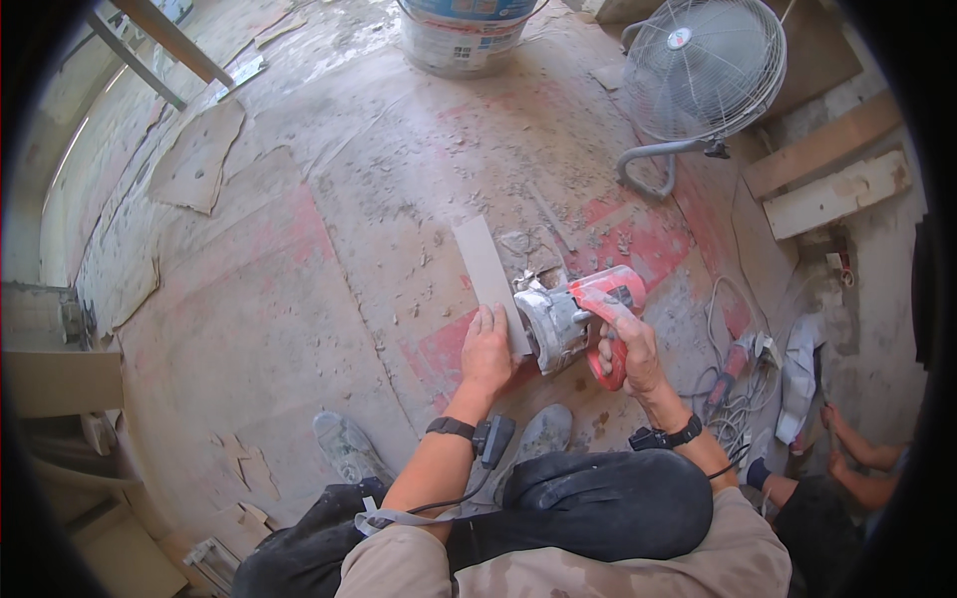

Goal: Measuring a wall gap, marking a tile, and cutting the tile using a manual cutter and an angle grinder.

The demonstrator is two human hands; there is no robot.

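My left hand (486, 351) is closed around the near end of a narrow light-grey tile strip (480, 259), which points away from me. Against the strip's right side stands a handheld circular saw (554, 324) with a dusty metal guard and a red body. My right hand (634, 351) grips its red handle, fingers wrapped round. The saw's blade is hidden, so I cannot tell whether it touches the strip. Grey debris (543, 279) lies just beyond the saw. Both hands are low over the dusty board-covered floor (269, 309), in front of my boots.
A white and blue bucket (461, 58) stands at the far side, with a grey floor fan (703, 75) at far right. A red power tool (733, 374) lies among tangled cords (738, 424) on the right. Another person's hands (839, 448) show at lower right.
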